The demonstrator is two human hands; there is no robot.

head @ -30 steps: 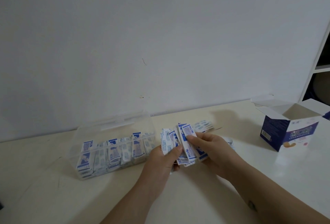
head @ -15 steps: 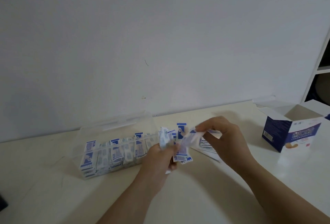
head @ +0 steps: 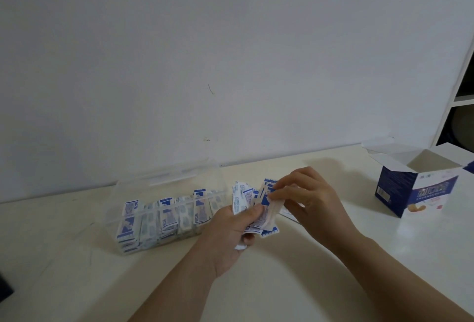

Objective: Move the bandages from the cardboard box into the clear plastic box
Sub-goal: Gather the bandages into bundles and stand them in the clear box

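My left hand point(head: 230, 229) grips a fanned bundle of blue-and-white wrapped bandages point(head: 246, 201) just right of the clear plastic box point(head: 123, 219). My right hand point(head: 307, 198) pinches one bandage at the right side of that bundle. The clear box lies on the table at centre left and holds several bandages standing in a row. The open blue-and-white cardboard box point(head: 415, 188) stands at the far right with its flaps up; its inside looks empty from here.
A few loose bandages point(head: 288, 212) lie on the cream table point(head: 307, 270) under my right hand. A white wall runs behind the table. A white shelf unit point(head: 461, 101) stands at the far right, and a dark object point(head: 5, 288) sits at the left edge.
My right hand lifted from the pile on the table with a bandage and came back left to the bundle in my left hand. The left hand stayed by the clear box.
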